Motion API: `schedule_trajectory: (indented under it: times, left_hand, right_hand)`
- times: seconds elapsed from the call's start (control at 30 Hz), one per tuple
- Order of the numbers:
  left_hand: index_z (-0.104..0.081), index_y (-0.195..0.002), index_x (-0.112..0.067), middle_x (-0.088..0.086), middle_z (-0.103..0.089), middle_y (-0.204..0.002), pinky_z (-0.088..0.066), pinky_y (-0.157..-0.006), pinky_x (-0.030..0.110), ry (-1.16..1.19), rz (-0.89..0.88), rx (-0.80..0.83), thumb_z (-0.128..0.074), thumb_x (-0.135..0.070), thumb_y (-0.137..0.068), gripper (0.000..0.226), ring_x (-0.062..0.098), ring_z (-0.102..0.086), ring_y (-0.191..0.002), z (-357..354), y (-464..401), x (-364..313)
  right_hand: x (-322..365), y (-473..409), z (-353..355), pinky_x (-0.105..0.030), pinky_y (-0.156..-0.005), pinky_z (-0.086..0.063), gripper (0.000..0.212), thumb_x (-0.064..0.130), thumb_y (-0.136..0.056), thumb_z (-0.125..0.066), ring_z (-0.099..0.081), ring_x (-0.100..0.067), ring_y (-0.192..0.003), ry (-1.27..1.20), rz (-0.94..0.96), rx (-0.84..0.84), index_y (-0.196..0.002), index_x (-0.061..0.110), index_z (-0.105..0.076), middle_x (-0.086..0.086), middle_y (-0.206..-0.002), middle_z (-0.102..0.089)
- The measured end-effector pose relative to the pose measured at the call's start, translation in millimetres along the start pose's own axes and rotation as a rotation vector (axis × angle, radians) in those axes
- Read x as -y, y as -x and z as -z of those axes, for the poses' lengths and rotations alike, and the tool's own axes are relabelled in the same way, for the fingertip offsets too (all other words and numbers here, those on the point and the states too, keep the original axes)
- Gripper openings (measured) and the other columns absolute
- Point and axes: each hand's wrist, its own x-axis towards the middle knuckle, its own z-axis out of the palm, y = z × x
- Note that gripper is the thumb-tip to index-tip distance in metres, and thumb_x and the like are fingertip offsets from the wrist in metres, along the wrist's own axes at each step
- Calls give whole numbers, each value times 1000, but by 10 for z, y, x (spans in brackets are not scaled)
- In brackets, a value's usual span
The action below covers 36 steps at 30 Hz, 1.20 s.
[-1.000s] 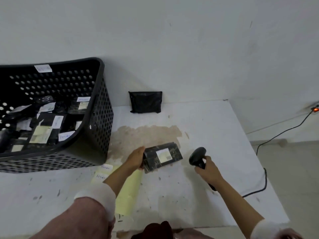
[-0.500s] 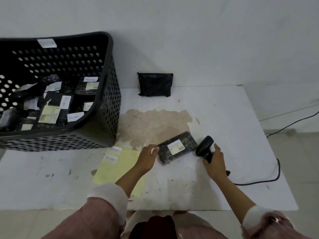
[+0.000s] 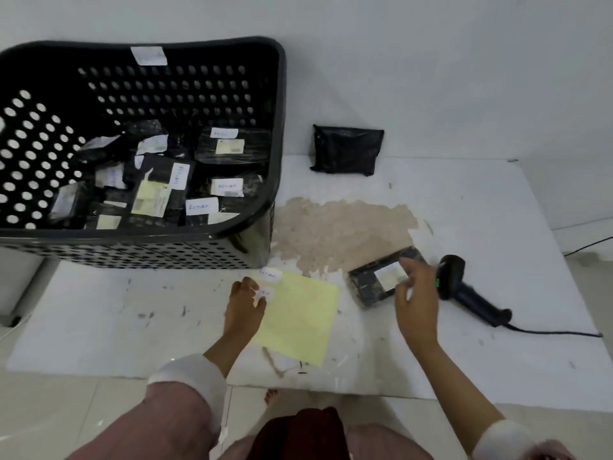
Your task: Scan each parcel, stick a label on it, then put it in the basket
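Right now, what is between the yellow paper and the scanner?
In the head view, the black parcel lies between the yellow paper and scanner, with the right hand over it.

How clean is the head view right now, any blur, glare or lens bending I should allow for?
Head view: soft, even light, no harsh glare; right hand motion-blurred over the parcel; label text on the sticker sheet unreadable; wide-angle bending curves the basket rim and table edge.

Black parcel lies flat beside scanner.
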Motion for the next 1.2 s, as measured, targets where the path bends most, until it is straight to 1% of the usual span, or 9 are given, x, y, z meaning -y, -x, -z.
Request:
schedule_trajectory:
  times: [0.07,0.13,0.2,0.27,0.43,0.53,0.7,0.8,1.2]
  left_hand:
    - [-50,-110,-6,13,-47,-115,-52,-80,40,-58,-16,94,-60,-10,-89,24,28,-60,-92,3,-57,47]
    - [-48,-114,-8,12,-45,-118,-51,-85,45,-123,-39,156,-61,-14,-88,29,28,-57,-102,-15,-106,82]
    - [-47,-115,-10,10,-45,-118,-50,-87,46,-168,-55,188,-62,-17,-88,32,26,-54,-109,-30,-164,113]
    - [-47,-116,-11,9,-44,-119,-51,-86,46,-195,-71,192,-63,-20,-88,33,25,-53,-110,-34,-208,130]
    - [-46,-111,-10,9,-44,-116,-51,-77,39,-248,-61,164,-69,-39,-82,47,27,-55,-103,-69,-290,94]
    - [-44,-116,-8,10,-45,-120,-50,-77,40,-283,-44,161,-69,-43,-81,55,30,-55,-106,-116,-344,74]
    - [-44,-117,-8,10,-47,-120,-50,-83,43,-311,-84,175,-61,-37,-89,43,30,-55,-108,-139,-375,66]
    - [-46,-114,-8,11,-48,-118,-48,-81,42,-315,-134,165,-56,-31,-93,33,30,-55,-107,-131,-365,83]
    - [-56,-102,-2,13,-54,-114,-45,-79,36,-280,-100,245,-46,-15,-96,17,28,-55,-103,-150,-460,55]
  right_hand:
    - [185,167,-325,-10,-80,-36,38,-7,-88,-49,-56,-11,-99,-9,49,123,-121,11,-54,-5,-120,-53]
    - [302,319,-605,-23,-93,-38,37,-5,-85,-56,-51,-26,-116,76,108,186,-119,9,-56,-9,-125,-53]
    - [319,351,-741,-40,-105,-35,41,1,-81,-62,-42,-31,-127,205,106,116,-122,7,-56,-13,-135,-48]
    - [276,248,-724,-48,-106,-35,46,5,-82,-65,-40,-35,-129,215,50,17,-126,4,-53,-17,-138,-45]
    - [256,132,-764,-43,-96,-45,39,7,-84,-62,-48,-31,-120,311,208,208,-123,7,-56,-12,-132,-50]
    - [358,347,-1004,-44,-100,-45,41,7,-83,-61,-48,-33,-125,331,257,340,-124,7,-57,-13,-134,-51]
    - [396,695,-1472,-37,-121,-2,62,20,-94,-45,2,-26,-150,413,228,655,-152,15,-21,-5,-161,-8]
    - [421,759,-1597,-40,-118,11,67,23,-95,-40,12,-27,-149,537,209,696,-154,22,-8,-3,-162,5]
    - [606,813,-1659,-51,-119,5,69,20,-98,-36,18,-35,-146,699,139,760,-153,30,4,-8,-160,19]
